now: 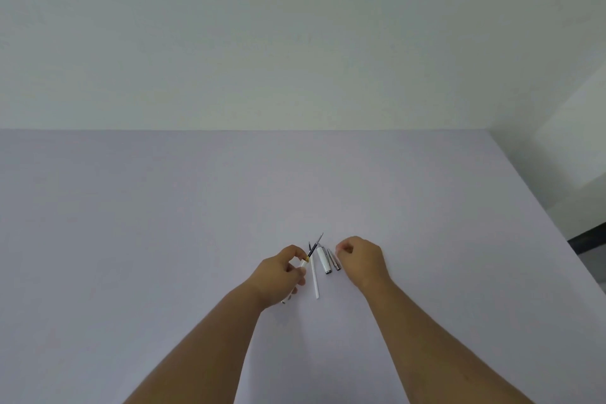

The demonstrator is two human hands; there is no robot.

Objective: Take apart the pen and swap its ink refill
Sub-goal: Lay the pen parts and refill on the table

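My left hand (282,272) grips a white pen barrel (286,300), whose lower end pokes out below the palm. A dark refill (315,245) with a yellow collar sticks out of the barrel's top and points up and to the right. On the table beside it lie a thin white refill (314,279), a white pen cap (323,260) and a small silver tip piece (334,261). My right hand (362,259) hovers just right of the silver piece with fingers curled; whether it pinches anything I cannot tell.
The work surface is a pale lilac table (164,223). Its far edge meets a white wall, and its right edge (541,207) runs diagonally down past a darker floor strip.
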